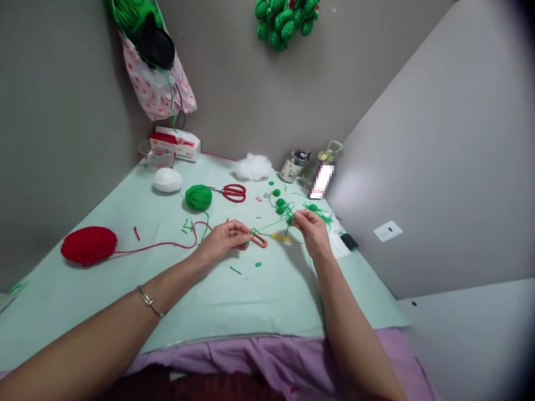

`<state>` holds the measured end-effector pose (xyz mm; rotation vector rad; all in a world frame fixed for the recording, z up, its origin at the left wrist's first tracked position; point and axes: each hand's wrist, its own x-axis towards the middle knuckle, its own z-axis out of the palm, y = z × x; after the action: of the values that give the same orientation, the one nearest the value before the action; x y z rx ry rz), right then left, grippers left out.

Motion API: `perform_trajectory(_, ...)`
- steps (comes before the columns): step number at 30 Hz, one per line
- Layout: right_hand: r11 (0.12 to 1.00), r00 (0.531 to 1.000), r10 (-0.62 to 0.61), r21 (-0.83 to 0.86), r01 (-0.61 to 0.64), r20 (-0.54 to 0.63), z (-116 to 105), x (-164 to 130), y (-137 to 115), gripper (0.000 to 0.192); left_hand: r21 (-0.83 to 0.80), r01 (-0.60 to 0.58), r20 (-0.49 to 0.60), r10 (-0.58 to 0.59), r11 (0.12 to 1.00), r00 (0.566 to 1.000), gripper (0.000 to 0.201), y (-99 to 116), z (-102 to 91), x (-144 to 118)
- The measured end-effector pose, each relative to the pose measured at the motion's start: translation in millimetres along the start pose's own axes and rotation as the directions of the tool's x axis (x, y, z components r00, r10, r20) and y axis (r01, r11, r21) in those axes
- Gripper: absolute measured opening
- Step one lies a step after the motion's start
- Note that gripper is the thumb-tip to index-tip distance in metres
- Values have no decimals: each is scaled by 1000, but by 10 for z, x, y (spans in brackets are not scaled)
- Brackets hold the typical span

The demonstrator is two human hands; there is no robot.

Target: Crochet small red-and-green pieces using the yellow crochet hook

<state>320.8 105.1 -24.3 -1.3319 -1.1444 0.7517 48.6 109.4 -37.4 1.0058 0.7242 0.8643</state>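
Note:
My left hand (225,239) is pinched closed over the middle of the table, around a small green yarn piece (247,241) mostly hidden by the fingers. A thin strand of green yarn (271,225) runs taut from there to my right hand (311,229), whose thumb and fingertips are pressed together on it. Whether a needle is also in that pinch I cannot tell. Just right of my left fingertips is a small orange-handled tool (259,240). Beside it, between the hands, lies a crochet hook with a yellow handle (281,238).
Left are a red yarn ball (89,245), white yarn ball (167,180), green yarn ball (198,197) and red-handled scissors (234,193). Behind sit white stuffing (253,166), a pen cup (291,169), a bottle (328,153) and a phone (321,181). Small green balls (281,206) lie near my right hand.

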Motion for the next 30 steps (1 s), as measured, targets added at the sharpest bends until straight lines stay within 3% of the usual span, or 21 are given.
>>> perform_trajectory(7,998,998,-51,-36,50,-24,55,166,-33,43,36,-64,-28,65,997,997,27,49,70,-6)
perform_trajectory(12,960,983,-174,-233,157,-57,-120,387,-214,42,6,-218,-141,216,976,966,24,483,-99,-70)
perform_trajectory(15,887,960,-278,-390,249,-19,-111,333,-307,32,18,-308,-198,305,951,931,19,788,-303,-165)
perform_trajectory(19,791,913,-302,-463,400,274,313,-23,-337,16,193,-399,-246,437,897,865,15,972,-508,-311)
perform_trajectory(23,677,739,-282,-418,605,612,1027,-438,-298,12,179,-403,-267,439,898,858,15,893,-543,-436)
perform_trajectory(27,521,599,-279,-406,751,751,1599,-576,-285,18,237,-344,-237,398,908,886,13,755,-540,-546)
perform_trajectory(30,430,548,-278,-408,805,789,1756,-496,-325,22,295,-308,-225,379,904,898,12,711,-598,-614)
